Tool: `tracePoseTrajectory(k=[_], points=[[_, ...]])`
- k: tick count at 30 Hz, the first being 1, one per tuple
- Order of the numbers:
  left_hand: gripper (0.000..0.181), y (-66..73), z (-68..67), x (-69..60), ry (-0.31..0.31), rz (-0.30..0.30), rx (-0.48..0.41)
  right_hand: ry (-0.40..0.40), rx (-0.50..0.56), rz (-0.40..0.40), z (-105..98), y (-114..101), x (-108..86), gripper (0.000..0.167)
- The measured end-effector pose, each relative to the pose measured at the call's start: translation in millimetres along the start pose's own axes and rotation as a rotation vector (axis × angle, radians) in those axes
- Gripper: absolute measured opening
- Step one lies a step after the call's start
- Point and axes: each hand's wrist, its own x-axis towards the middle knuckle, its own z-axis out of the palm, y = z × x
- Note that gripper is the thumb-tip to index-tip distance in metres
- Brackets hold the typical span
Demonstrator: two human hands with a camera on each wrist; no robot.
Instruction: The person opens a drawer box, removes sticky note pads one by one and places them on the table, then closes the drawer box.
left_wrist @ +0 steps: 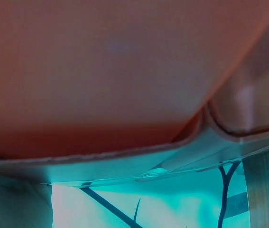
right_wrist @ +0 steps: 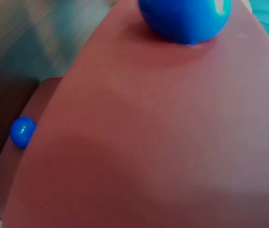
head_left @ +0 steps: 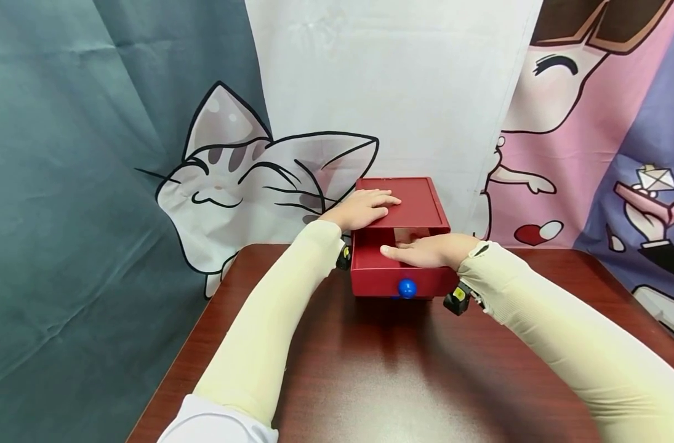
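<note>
A red drawer box stands at the back of the table, its upper drawer pulled out, with a round blue knob on the front. The left hand rests on the box's top near its left edge, fingers extended. Over the drawer's right side lies the right hand, its thumb straight and its other fingers reaching inside, partly hidden. In the right wrist view, the drawer front fills the picture with its knob at the top; a second blue knob shows on a lower drawer.
The dark red-brown wooden table extends in front of the box. Behind it hangs a cloth backdrop with cartoon figures, close to the table's back edge.
</note>
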Motion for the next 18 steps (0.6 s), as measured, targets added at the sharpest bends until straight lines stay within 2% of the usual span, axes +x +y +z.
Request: tracePoseTrajectory(k=[3, 6, 8, 10, 15, 18], points=[[0.045, 0.0, 0.6, 0.7, 0.002, 0.002, -0.006, 0.046, -0.174, -0.067, -2.3, -1.6, -0.1, 0.084], [0.045, 0.6, 0.2, -0.1, -0.004, 0.004, -0.009, 0.126, -0.381, -0.175, -3.2, -2.1, 1.3, 0.054], [0.045, 0.4, -0.1, -0.1, -0.003, 0.007, -0.009, 0.184, -0.48, -0.23, -4.2, -1.8, 1.8, 0.032], [0.045, 0.3, -0.8, -0.3, -0.003, 0.006, -0.012, 0.229, -0.519, -0.246, -5.0, -1.6, 1.3, 0.019], [0.045, 0.2, -1.5, -0.9, 0.003, 0.006, -0.02, 0.304, -0.563, -0.246, -4.6, 0.6, -1.3, 0.024], [0.045, -0.2, -0.9, -1.4, -0.001, 0.002, -0.025, 0.352, -0.595, -0.286, -3.7, 2.6, -2.8, 0.018]])
